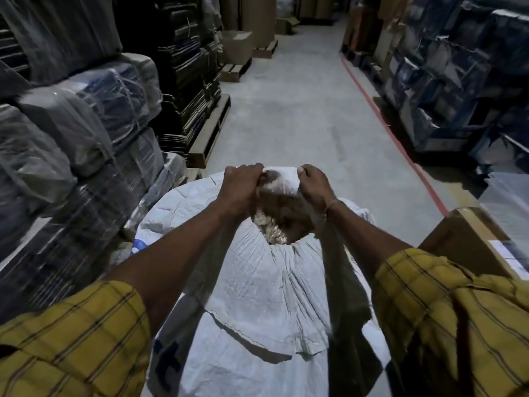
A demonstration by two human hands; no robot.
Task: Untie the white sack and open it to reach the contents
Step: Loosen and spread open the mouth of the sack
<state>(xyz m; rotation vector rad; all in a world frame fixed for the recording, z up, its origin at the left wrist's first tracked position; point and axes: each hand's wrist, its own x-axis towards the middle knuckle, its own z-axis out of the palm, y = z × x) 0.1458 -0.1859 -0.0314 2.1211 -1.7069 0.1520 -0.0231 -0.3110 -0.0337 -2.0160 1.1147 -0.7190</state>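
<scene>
Both hands, left hand (240,187) and right hand (315,186), grip the far rim of the white sack (257,282), pulling its mouth apart; brownish contents (279,222) show inside; the sack stands on the aisle floor (300,110).

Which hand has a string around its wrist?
The right hand, gripping the right side of the white sack's mouth, has a thin string at the wrist. The left hand has a bare wrist.

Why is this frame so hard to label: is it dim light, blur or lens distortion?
Head view: all three. The light is dim, leaving the left shelves nearly black; the wrapped bales at left smear with motion blur; the wide lens bends the red floor line. The left hand, right hand and white sack stay fairly sharp.
</scene>
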